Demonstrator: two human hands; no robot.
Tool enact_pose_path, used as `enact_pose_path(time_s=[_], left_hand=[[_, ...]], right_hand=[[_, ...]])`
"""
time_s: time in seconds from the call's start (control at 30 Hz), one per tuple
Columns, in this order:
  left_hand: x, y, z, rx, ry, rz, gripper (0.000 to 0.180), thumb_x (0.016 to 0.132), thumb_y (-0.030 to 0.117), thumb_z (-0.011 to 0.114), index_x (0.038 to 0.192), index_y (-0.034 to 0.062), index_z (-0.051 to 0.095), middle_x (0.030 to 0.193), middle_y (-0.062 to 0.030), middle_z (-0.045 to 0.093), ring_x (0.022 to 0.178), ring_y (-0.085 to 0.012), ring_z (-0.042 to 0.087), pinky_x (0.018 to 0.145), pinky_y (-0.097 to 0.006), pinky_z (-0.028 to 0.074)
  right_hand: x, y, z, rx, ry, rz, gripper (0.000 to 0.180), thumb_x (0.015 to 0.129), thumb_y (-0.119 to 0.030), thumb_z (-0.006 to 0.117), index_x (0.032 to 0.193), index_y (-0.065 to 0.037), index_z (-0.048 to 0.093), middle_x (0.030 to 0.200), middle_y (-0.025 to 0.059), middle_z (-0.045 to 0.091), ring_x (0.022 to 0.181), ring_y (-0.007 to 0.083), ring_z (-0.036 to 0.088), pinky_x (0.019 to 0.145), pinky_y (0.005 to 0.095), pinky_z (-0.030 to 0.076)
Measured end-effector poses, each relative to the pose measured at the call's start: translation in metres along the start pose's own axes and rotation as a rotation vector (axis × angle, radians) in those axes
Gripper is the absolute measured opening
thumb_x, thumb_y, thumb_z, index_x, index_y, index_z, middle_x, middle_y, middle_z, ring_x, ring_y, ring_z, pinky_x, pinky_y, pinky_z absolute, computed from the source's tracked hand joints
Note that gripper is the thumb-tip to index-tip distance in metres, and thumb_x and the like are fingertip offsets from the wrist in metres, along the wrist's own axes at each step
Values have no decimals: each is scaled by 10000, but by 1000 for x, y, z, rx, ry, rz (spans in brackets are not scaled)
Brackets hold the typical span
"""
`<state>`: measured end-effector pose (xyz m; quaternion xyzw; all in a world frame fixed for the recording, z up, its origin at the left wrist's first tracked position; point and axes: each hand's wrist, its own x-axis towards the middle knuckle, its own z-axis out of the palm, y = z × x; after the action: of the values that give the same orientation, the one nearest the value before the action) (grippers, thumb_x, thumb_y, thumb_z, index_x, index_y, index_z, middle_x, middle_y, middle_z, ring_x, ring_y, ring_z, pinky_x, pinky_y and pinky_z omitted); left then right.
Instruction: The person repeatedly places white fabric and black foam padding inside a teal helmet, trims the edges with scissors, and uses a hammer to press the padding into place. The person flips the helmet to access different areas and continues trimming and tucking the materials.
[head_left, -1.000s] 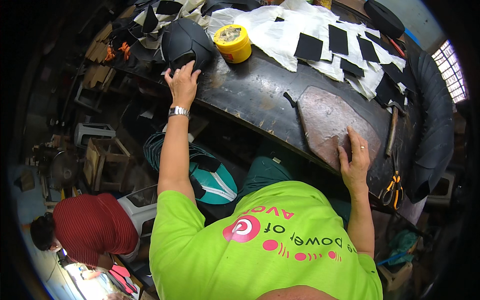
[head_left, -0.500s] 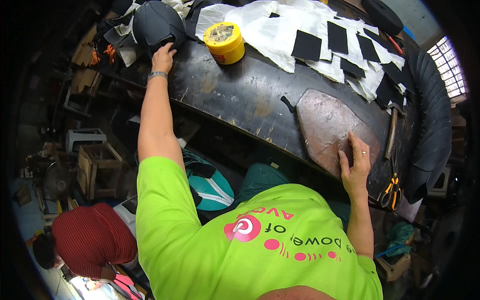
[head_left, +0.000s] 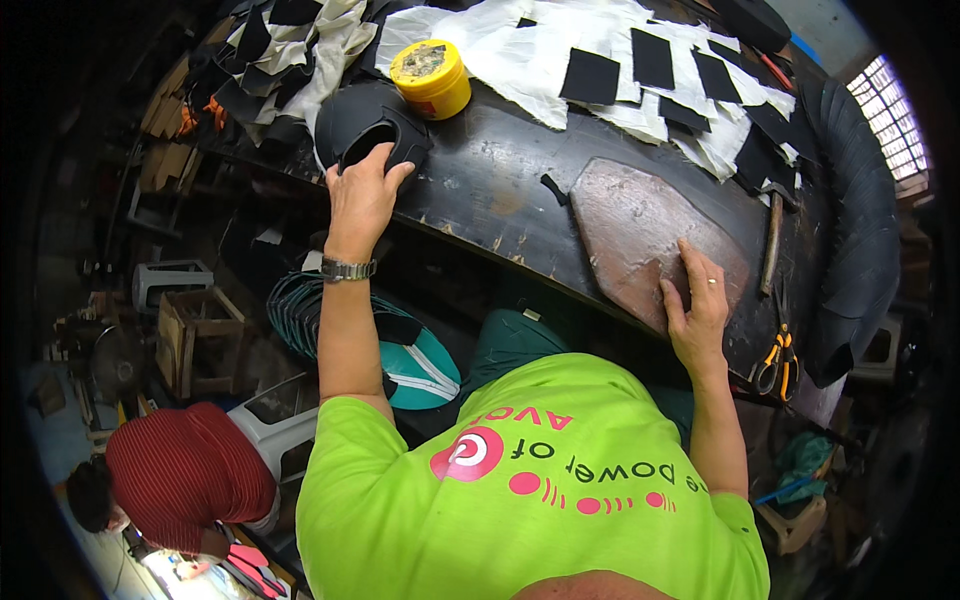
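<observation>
Left hand (head_left: 362, 205), upper left of centre: partly curled, thumb and forefinger apart, has hold of the near rim of a black, rounded, hollow shell with curved seams (head_left: 352, 108). Fingertips at its opening partly hidden; can't see what's inside or underneath. Right hand (head_left: 698, 310), right of centre: half open, loose, gripping nothing, fingertips on the near edge of a flat, brown, many-sided slab (head_left: 650, 215). Its lower fingers are out of sight.

Shell: matte, domed, dark oval opening facing the left hand; material unclear. Sits just beyond the left hand at the front edge of the dark, scuffed table (head_left: 470, 200), well left of the right hand.

Yellow round tub with crusted lid (head_left: 432, 82) just right of shell, its base by the shell's top. White cloth sheets (head_left: 510, 60) with black rectangular pieces (head_left: 653, 58) along the top, cut off by the frame. Wooden-handled hammer (head_left: 772, 245) and orange-handled scissors (head_left: 776, 362) right of slab. Co-worker in red striped top (head_left: 190, 480) lower left, hands hard to make out.
</observation>
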<state>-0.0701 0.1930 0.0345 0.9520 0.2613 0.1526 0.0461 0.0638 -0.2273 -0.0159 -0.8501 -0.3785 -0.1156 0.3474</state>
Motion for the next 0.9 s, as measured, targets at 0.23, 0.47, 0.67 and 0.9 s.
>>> enact_pose_path(time_s=[0.23,0.47,0.67,0.9], left_hand=[[30,19,15,109,-45,-157,528,980,478,636,1329,83,660,1118,-250,725,1079,-445,682,961,-525,513],[35,14,13,-239,128,47,598,875,347,820,1315,-15,639,1259,-253,657,1218,-365,595,1029,-454,467],[-17,70,6,-332,448,250,364,968,192,736,1283,21,669,1319,-158,631,1246,-301,569,1083,-417,427],[-57,218,28,-814,-168,670,267,867,37,755,1131,29,718,1274,-146,643,1241,-312,595,1093,-408,423]], right_hand=[[0,0,-2,-10,2,-6,583,844,-27,739,1407,-70,595,1250,183,662,1126,370,617,991,440,500],[-14,8,-22,101,126,-80,635,832,-82,755,1434,-71,551,1355,207,584,1144,386,614,1025,460,509],[-55,49,-139,-145,471,219,580,829,-39,771,1383,-104,614,1085,101,686,1042,286,658,947,391,514],[-126,99,-171,-606,453,390,601,764,-15,786,1341,-109,643,952,74,663,905,278,626,914,416,480]])
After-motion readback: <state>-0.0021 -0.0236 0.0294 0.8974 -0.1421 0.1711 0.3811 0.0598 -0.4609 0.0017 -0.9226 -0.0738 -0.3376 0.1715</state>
